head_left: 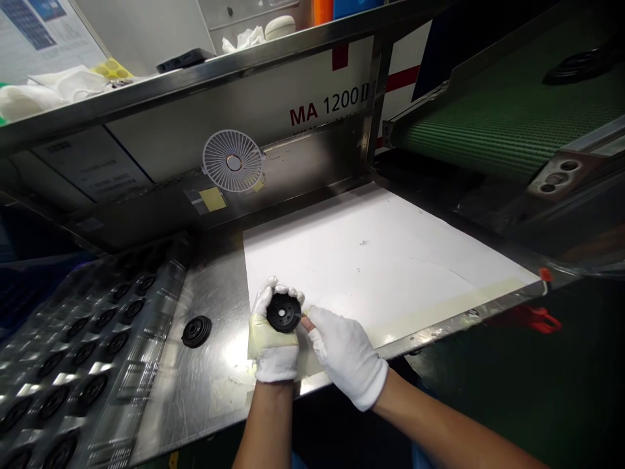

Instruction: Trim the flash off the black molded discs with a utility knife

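My left hand (274, 332), in a white glove with a yellowish palm, has its fingers wrapped round a black round plastic part (284, 312). The part's face, with a pale hole in the middle, is turned up toward me. At its right edge is my right hand (344, 348), also gloved, with a bare fingertip showing. Those fingers are pinched together; a thin tip seems to reach the part's rim, but what they hold is too small to make out. A second black ringed part (196, 331) lies on the metal table (209, 391) to the left.
A clear plastic tray (127, 378) with several black round parts fills the left side. White sheeting (390, 254) covers the table's middle and right. A small fan (233, 161) stands at the back panel. Beyond, at upper right, a green conveyor (488, 124) carries a black part (579, 67).
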Demonstrator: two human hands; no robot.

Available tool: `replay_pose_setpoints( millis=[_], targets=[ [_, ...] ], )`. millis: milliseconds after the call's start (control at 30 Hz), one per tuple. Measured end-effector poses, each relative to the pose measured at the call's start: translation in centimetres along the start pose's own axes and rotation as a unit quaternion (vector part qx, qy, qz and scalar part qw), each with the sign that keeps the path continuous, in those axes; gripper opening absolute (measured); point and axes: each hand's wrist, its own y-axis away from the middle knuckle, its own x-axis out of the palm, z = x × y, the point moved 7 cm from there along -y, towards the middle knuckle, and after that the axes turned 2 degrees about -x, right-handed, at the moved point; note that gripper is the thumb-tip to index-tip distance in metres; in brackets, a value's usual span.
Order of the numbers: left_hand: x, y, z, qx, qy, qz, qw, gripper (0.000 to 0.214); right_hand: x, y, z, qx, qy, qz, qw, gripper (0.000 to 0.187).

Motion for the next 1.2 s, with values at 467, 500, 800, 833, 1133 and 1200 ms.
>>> replay_pose_setpoints(
  millis=[467,500,800,833,1133,1200],
  targets=[
    [-0.5,0.2,-0.5,0.088,0.024,-0.029,0.995,0.008,0.1,0.0,0.7,0.004,0.002,0.009,1.0,0.02],
    [-0.4,0.3,-0.5,0.086,0.023,-0.024,0.996,0.008,-0.2,-0.1,0.5,0.009,-0.001,0.003,1.0,0.019],
    [-0.5,0.1,-0.4,0.095,0.017,-0.029,0.995,0.012,0.1,0.2,0.8,0.007,0.007,0.022,1.0,0.02],
    [-0.4,0.1,-0.4,0.089,0.011,-0.025,0.996,0.015,0.1,0.2,0.9,0.006,0.007,0.026,1.0,0.02],
    [0.4,0.6,0.1,-0.05,-0.03,0.013,0.998,0.021,-1.0,-0.2,-0.4,0.016,-0.013,0.011,1.0,0.017],
    [0.3,0.4,0.4,-0.049,-0.02,-0.024,0.998,0.012,-0.8,-0.1,-0.3,0.016,-0.012,0.011,1.0,0.017]
  ],
)
